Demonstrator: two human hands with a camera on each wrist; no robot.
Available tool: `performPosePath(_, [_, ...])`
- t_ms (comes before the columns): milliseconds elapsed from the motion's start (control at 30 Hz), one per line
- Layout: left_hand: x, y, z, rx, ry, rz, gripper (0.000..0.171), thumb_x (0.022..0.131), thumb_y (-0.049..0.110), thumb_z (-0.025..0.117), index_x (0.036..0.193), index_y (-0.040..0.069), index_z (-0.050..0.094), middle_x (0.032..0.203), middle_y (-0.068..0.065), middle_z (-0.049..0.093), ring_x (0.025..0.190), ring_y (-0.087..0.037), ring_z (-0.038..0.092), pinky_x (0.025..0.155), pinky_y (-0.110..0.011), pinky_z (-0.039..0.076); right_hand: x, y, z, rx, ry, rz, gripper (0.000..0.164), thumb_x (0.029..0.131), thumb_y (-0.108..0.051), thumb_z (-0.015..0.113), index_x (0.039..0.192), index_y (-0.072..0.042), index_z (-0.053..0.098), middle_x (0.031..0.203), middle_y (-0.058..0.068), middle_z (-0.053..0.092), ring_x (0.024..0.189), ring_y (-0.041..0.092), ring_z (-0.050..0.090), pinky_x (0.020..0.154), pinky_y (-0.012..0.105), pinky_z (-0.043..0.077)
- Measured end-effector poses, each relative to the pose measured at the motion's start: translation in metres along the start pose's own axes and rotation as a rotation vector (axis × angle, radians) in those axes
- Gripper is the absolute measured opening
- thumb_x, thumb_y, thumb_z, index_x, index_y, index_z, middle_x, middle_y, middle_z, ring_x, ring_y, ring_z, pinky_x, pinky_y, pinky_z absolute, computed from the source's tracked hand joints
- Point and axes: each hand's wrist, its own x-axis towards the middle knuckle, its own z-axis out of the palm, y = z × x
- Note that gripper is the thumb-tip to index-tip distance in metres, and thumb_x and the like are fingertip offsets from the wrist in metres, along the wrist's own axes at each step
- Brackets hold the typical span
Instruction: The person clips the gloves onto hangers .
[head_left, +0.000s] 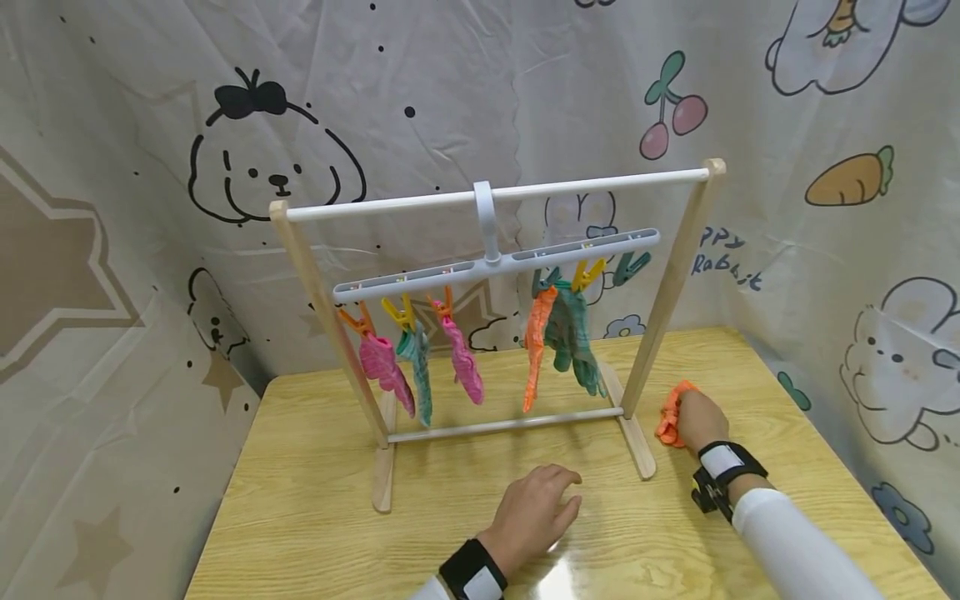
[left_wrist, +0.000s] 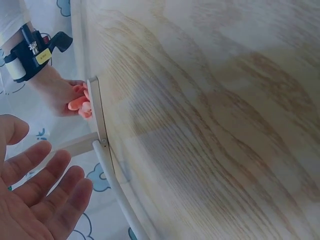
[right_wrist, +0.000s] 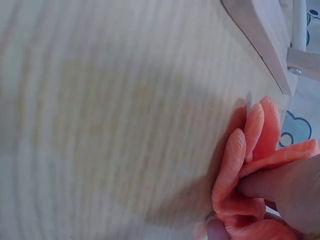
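Note:
An orange knitted glove lies at the right of the table, just beyond the rack's right foot. My right hand pinches its cloth, and several of its limp fingers show in the right wrist view, close over the wood. My left hand is held over the table in front of the rack, fingers relaxed and nothing in them. From a grey hanger hang clipped pieces: a pink one, a light teal one, another pink one, an orange one and a green glove.
The hanger hooks over the white top bar of a wooden rack, whose low crossbar and right foot stand between my hands. A grey-green clip holds no cloth at the hanger's right end. A printed curtain surrounds the table.

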Motion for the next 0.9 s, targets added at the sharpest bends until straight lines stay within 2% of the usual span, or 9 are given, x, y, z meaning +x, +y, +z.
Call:
performPosePath(400, [-0.001,-0.003,-0.001,0.001,-0.010,-0.001,0.020,0.097,0.027,0.066,0.115,0.017,0.072,0.112,0.003,0.074,0.100,-0.011,0.070,0.071,-0.022,0.057,-0.013,0.004,0.001,-0.061,0.042,-0.042,0.016,0.094,0.006,0.049,0.091,0.009,0.064,0.080,0.023,0.068,0.075,0.038,0.069,0.069,0.050,0.057])
performPosePath(533, [-0.001,-0.004,0.000,-0.002,-0.019,-0.004,0.020,0.097,0.027,0.065,0.114,0.017,0.072,0.111,0.003,0.074,0.100,-0.011,0.070,0.071,-0.022,0.057,-0.021,0.005,0.003,-0.063,0.053,-0.053,0.017,0.094,0.007,0.048,0.092,0.010,0.064,0.079,0.022,0.068,0.075,0.038,0.069,0.068,0.050,0.057])
performPosePath(733, [-0.003,-0.005,0.000,-0.010,-0.037,-0.011,0.019,0.097,0.027,0.066,0.113,0.017,0.072,0.111,0.003,0.075,0.098,-0.011,0.070,0.070,-0.022,0.056,-0.034,0.005,0.005,-0.010,0.052,-0.057,0.022,0.096,0.007,0.043,0.090,0.009,0.064,0.074,0.017,0.066,0.072,0.036,0.070,0.066,0.048,0.057])
performPosePath(900, [-0.004,-0.006,0.001,-0.010,-0.031,-0.007,0.020,0.097,0.027,0.066,0.113,0.017,0.072,0.111,0.003,0.074,0.098,-0.010,0.070,0.070,-0.021,0.056,-0.048,0.004,0.006,-0.061,0.060,-0.068,0.020,0.095,0.008,0.044,0.090,0.009,0.064,0.077,0.019,0.065,0.073,0.038,0.068,0.067,0.050,0.056])
